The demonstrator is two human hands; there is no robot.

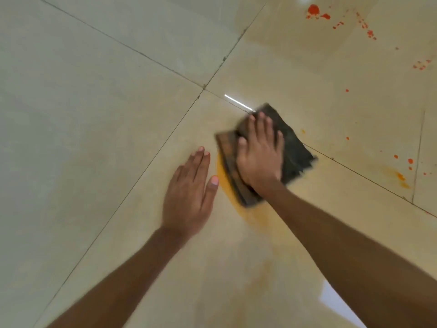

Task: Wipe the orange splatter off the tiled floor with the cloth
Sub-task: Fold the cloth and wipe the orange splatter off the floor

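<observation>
My right hand [260, 152] presses flat on a dark folded cloth [295, 150] in the middle of the beige tiled floor [94, 114]. The cloth's left edge is stained orange-brown. A smeared orange-yellow streak [223, 178] runs along that edge and fades toward me. My left hand [190, 195] lies flat on the tile just left of the streak, fingers together, holding nothing. Bright orange-red splatter [314, 11] dots the far right tile, with several more drops [410, 161] and a yellowish smear [400, 177] at the right.
Dark grout lines [203, 87] cross just beyond the cloth. A bright strip of reflected light [238, 103] glints on the tile next to the cloth's far corner. A pale reflection [335, 301] shows on the floor at the lower right.
</observation>
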